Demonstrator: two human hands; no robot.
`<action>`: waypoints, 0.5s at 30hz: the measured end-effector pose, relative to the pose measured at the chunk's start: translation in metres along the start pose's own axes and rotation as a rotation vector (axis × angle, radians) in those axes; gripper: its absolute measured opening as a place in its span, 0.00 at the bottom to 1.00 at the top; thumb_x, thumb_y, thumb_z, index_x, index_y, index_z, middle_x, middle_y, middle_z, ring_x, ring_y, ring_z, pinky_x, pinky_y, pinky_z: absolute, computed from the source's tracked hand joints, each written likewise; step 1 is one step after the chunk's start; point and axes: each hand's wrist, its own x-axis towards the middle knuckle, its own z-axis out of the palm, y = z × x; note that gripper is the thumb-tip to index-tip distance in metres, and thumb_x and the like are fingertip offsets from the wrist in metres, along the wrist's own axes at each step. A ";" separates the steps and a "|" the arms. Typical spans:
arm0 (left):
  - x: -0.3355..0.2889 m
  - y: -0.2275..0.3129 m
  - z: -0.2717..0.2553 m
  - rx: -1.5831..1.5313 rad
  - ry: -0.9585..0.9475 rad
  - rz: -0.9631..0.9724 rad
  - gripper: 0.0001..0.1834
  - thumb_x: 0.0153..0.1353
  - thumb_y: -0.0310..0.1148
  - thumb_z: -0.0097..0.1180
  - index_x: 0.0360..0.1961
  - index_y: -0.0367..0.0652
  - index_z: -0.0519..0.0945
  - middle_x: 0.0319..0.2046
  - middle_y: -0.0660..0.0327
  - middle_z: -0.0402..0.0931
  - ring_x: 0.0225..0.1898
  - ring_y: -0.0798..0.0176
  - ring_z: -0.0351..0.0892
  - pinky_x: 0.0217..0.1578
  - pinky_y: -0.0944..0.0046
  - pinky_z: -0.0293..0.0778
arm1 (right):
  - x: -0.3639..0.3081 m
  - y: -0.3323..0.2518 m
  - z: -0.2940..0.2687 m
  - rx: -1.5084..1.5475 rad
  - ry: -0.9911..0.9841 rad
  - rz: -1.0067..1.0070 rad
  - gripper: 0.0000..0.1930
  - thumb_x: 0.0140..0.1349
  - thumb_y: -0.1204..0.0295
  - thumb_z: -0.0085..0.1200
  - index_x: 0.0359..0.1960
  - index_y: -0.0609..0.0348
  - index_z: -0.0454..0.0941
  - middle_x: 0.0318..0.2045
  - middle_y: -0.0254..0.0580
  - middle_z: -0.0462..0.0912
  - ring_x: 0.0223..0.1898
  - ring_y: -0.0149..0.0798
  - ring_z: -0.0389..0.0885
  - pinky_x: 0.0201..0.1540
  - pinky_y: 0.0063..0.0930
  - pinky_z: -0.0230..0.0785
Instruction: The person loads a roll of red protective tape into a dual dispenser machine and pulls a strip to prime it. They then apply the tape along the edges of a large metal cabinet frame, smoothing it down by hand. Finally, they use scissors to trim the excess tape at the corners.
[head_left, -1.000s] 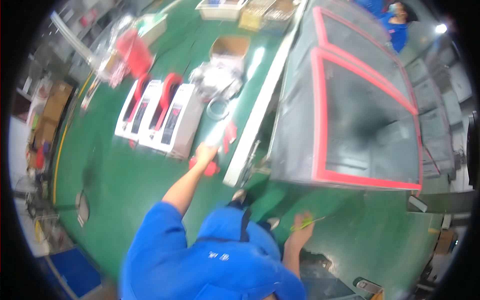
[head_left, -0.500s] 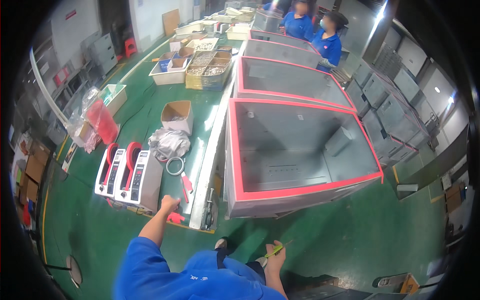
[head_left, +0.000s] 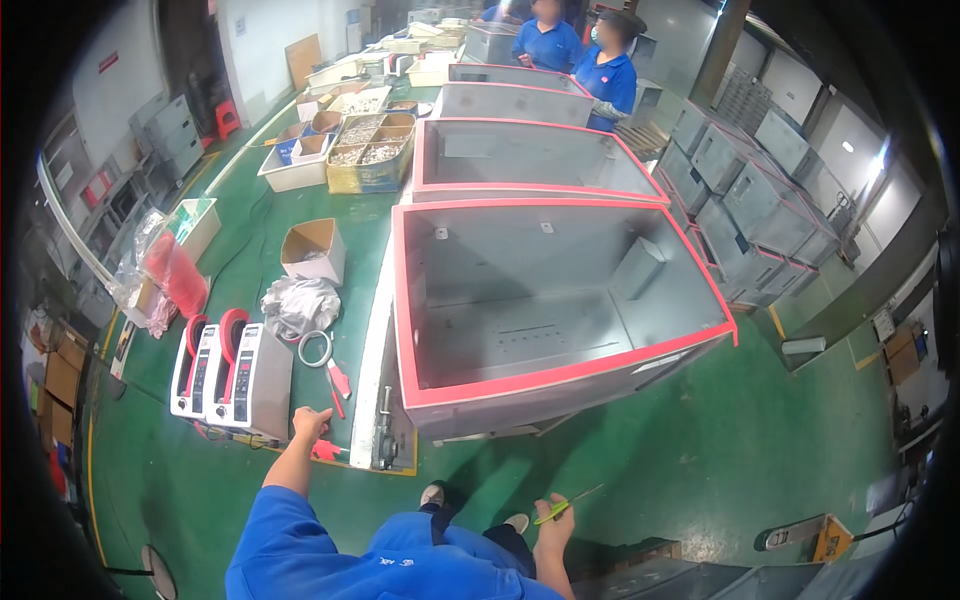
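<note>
My left hand [head_left: 311,423] is over the near end of the green-topped table, its fingers drawn together; what they hold, if anything, is too small to tell. Just below it are red tape scraps [head_left: 326,451], and beyond the fingertips lie a thin red stick [head_left: 336,404] and a white-and-red piece [head_left: 340,380]. Two white tape dispensers [head_left: 250,385] with red rolls stand left of that hand. Low in front of my body, my right hand [head_left: 553,522] is closed around a slim tool with a yellow-green handle [head_left: 550,514], whose thin pointed end sticks out to the right.
An open grey metal cabinet [head_left: 540,300] edged in red tape fills the middle, with more behind. A tape ring [head_left: 316,348], a grey cloth [head_left: 300,305] and a carton [head_left: 313,250] sit on the table. Two co-workers [head_left: 548,45] stand far off. Stacked cabinets [head_left: 760,190] line the right.
The view has swung right, so the table and cabinets sit further left. My left hand remains at the table's near end, and my right hand still grips the yellow-green tool.
</note>
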 end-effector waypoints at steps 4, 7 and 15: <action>-0.005 -0.001 0.002 -0.040 0.028 -0.023 0.15 0.42 0.32 0.64 0.15 0.37 0.70 0.10 0.57 0.71 0.10 0.68 0.69 0.10 0.70 0.64 | -0.003 -0.008 0.000 0.025 0.009 0.061 0.17 0.47 0.79 0.56 0.41 0.65 0.68 0.30 0.39 0.73 0.32 0.30 0.71 0.33 0.20 0.63; -0.004 -0.008 0.007 -0.069 0.059 -0.006 0.14 0.42 0.31 0.64 0.17 0.38 0.70 0.10 0.58 0.70 0.09 0.69 0.68 0.10 0.71 0.62 | 0.006 0.008 -0.010 0.030 0.014 0.060 0.17 0.47 0.80 0.56 0.41 0.65 0.68 0.30 0.40 0.74 0.31 0.30 0.72 0.33 0.20 0.64; -0.049 -0.079 0.057 -0.012 0.553 0.243 0.14 0.50 0.36 0.52 0.21 0.34 0.71 0.21 0.51 0.75 0.24 0.54 0.74 0.30 0.56 0.69 | 0.052 0.006 -0.075 0.031 -0.024 0.076 0.17 0.47 0.79 0.55 0.41 0.66 0.67 0.30 0.41 0.75 0.30 0.30 0.73 0.32 0.19 0.64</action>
